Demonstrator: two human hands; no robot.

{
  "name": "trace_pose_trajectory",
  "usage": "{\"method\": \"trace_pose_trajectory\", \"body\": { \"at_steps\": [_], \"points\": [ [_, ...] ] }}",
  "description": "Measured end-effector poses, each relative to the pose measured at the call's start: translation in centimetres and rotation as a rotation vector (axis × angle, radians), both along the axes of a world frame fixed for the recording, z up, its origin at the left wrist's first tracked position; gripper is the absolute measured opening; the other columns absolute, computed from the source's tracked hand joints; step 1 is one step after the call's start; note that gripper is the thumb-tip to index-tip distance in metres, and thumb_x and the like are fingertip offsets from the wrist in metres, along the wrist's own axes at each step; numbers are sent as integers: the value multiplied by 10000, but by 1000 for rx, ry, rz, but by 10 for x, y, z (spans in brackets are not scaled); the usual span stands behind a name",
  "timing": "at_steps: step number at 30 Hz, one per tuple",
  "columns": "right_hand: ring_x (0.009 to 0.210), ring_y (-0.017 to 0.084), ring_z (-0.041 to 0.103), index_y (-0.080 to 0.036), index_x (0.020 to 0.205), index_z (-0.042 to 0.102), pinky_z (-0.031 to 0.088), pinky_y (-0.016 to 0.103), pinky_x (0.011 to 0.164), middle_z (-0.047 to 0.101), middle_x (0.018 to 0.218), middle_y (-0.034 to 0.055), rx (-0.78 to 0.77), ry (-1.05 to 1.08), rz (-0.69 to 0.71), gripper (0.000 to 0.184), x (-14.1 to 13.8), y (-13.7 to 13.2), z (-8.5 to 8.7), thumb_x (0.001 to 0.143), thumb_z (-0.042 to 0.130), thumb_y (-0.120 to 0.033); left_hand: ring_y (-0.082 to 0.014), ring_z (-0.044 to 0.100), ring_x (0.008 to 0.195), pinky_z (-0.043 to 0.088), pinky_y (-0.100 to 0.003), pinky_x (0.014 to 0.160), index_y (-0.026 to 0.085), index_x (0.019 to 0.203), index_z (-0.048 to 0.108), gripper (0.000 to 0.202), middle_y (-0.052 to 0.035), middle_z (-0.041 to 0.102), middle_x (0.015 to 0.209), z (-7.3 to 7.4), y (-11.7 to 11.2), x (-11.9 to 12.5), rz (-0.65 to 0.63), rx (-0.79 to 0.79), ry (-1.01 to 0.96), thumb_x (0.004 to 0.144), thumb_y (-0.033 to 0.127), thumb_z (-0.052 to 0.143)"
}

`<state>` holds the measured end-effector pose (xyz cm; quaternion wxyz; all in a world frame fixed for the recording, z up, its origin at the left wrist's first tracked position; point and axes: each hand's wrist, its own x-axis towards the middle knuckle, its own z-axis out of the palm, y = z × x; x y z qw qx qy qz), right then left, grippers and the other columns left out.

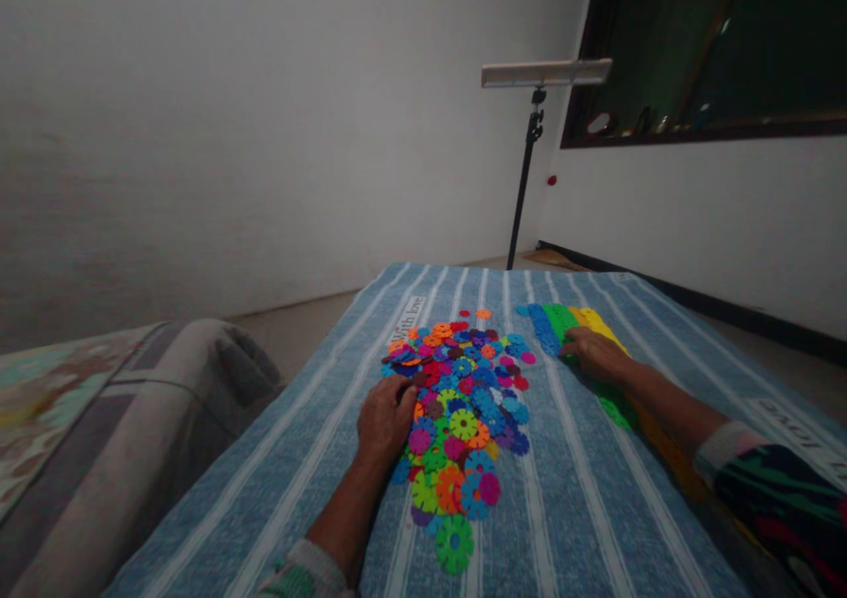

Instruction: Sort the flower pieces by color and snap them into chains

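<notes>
A loose heap of colourful notched plastic discs (463, 395) is spread over the middle of the striped cloth. My left hand (386, 414) rests at the heap's left edge, its fingers bent over the discs and a gap showing between thumb and forefinger. On the right lie discs laid in colour bands: a blue band (544, 329), a green band (561, 317) and a yellow band (592, 319). My right hand (595, 354) is over these bands, its fingers closed together at the blue and green ones. Whatever its fingertips hold is too small to make out. My right forearm covers part of the bands.
A blue cloth with white stripes (265, 492) covers the table. To the left stands a surface under a grey-brown cover (165, 430). Behind the table, a black stand (521, 192) carries a long light bar (546, 73) before a white wall and dark window (728, 42).
</notes>
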<state>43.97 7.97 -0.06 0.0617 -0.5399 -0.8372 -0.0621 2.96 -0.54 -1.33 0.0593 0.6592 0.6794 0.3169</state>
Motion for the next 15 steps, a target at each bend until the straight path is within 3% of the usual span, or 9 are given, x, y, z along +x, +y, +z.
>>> {"method": "trace_pose_trajectory", "body": {
  "at_steps": [5,9,15],
  "points": [
    [1086,239,579,-231,1059,766,426,324,909,670,1165,113,1,65,55,379,-33,4,4,847,499,-67,-234,658,961,497,-360,873,187,930,699,217,-72,720,997,-1,-2,1,3,-3,-14,875,275,509],
    [1058,244,591,-216,1055,765,431,310,874,672,1132,118,-57,152,202,262,-98,11,13,878,579,-163,-223,651,951,491,-358,872,191,924,691,186,-62,714,974,-4,-2,0,-6,11,-35,876,247,521],
    [1088,211,572,-280,1102,751,416,272,859,655,1133,77,-95,111,319,330,-202,28,21,927,495,-166,-217,648,951,487,-360,889,195,909,683,154,-60,711,974,-8,-4,0,-12,38,-49,875,221,534]
  ]
}}
